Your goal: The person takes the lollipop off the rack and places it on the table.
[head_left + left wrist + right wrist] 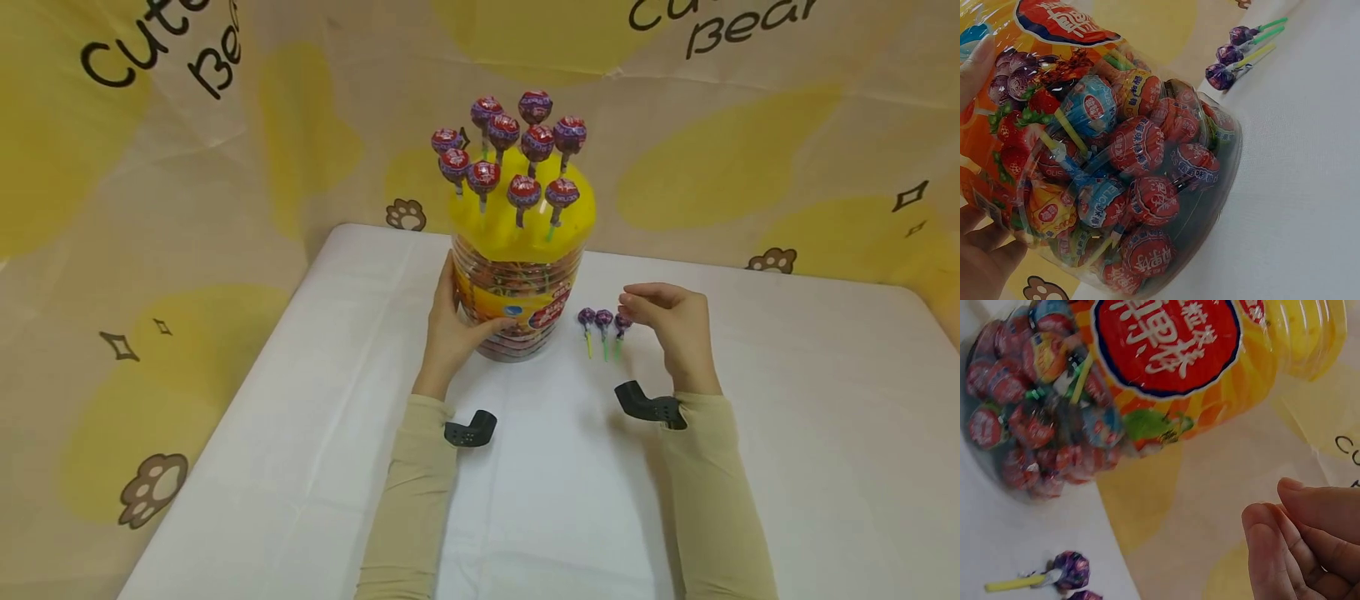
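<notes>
At twelve o'clock on the desk [558,500], a clear plastic jar [517,292] is gripped on its seven-o'clock side by the left hand [457,333], the thumb laid across its front. Ten wrapped lollipops [537,142] are stood in its yellow lid [540,237]. At four o'clock from it, three loose lollipops [604,318] are laid; beside them, the right hand [671,329] is held raised, fingers loosely bent, gripping nothing.

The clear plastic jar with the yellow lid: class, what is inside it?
Inside the clear plastic jar, red-, blue- and yellow-wrapped round lollipops show near the bottom. Whatever lies behind the printed orange label cannot be seen.
</notes>
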Tool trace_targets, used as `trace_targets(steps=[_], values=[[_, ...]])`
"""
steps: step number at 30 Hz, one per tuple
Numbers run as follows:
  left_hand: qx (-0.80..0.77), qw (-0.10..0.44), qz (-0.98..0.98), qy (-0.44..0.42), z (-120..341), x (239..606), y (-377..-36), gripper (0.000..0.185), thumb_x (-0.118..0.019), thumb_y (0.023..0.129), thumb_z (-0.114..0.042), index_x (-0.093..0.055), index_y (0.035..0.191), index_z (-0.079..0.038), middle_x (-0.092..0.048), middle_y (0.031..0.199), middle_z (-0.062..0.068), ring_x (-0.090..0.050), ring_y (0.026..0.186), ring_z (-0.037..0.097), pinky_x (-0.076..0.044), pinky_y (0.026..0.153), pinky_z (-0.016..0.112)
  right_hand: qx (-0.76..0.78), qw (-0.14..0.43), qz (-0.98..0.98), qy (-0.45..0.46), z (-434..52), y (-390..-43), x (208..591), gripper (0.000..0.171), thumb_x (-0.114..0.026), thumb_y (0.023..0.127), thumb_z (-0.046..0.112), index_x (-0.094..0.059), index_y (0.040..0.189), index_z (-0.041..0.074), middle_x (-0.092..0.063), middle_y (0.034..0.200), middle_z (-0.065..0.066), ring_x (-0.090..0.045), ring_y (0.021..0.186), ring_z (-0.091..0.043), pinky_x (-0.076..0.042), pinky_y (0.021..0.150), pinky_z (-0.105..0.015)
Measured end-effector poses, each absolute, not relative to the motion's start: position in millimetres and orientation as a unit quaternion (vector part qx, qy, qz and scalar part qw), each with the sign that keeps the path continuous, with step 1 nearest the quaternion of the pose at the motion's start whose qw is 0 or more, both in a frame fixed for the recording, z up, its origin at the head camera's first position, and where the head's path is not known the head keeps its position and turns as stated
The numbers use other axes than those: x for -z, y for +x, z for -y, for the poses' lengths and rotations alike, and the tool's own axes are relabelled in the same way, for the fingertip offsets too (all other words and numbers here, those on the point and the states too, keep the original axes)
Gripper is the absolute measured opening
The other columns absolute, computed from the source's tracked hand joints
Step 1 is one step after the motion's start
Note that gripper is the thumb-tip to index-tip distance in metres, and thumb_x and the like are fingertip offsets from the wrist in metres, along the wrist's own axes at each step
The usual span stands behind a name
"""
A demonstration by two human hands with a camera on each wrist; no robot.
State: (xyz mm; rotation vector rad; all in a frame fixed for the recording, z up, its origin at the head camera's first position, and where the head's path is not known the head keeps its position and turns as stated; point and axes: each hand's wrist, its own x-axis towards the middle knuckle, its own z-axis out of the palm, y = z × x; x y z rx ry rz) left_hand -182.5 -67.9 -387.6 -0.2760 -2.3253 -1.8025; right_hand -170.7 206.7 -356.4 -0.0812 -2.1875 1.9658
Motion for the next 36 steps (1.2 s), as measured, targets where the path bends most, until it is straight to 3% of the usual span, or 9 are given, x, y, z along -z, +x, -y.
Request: trace_targets(steps=[9, 21, 29, 36], values=[[0.607, 0.097, 0.783, -0.097, 67, 389, -182, 0.105, -0.081, 0.076, -0.016, -0.009, 0.153, -0.014, -0.019, 0.155, 0.005, -0.021, 0.141, 0.018, -0.022, 0.115, 0.032, -0.693, 0.151, 0.705, 0.025, -185, -173, 319, 0.017, -0.072, 0.083, 0.005, -0.071, 0.096, -0.006, -0.07, 0.079, -0.003, -0.068, 0.069, -0.014, -0.057, 0.07, -0.022], [0.607, 0.094, 0.784, -0.091, 67, 387, -181, 0.107, -0.081, 0.075, -0.016, -0.008, 0.153, -0.015, -0.018, 0.155, 0.005, -0.021, 0.141, 0.02, -0.022, 0.115, 0.034, -0.706, 0.191, 0.678, 0.076, -158, -172, 270, 0.016, -0.074, 0.08, 0.005, -0.073, 0.094, -0.004, -0.071, 0.086, -0.007, -0.067, 0.072, -0.02, -0.057, 0.075, -0.023], [0.604, 0.094, 0.786, -0.09, 68, 387, -182, 0.107, -0.082, 0.075, -0.018, -0.008, 0.153, -0.016, -0.017, 0.156, 0.005, -0.021, 0.141, 0.019, -0.023, 0.115, 0.033, -0.722, 0.205, 0.654, 0.097, -144, -174, 254, 0.018, -0.075, 0.079, 0.004, -0.073, 0.095, -0.003, -0.071, 0.093, -0.009, -0.066, 0.08, -0.021, -0.056, 0.078, -0.024], [0.605, 0.089, 0.786, -0.084, 68, 386, -181, 0.108, -0.082, 0.074, -0.017, -0.008, 0.153, -0.016, -0.017, 0.156, 0.005, -0.021, 0.141, 0.02, -0.023, 0.115, 0.034, -0.722, 0.225, 0.646, 0.102, -130, -183, 247, 0.019, -0.074, 0.078, -0.001, -0.072, 0.097, -0.003, -0.071, 0.088, -0.007, -0.066, 0.084, -0.02, -0.055, 0.082, -0.025]])
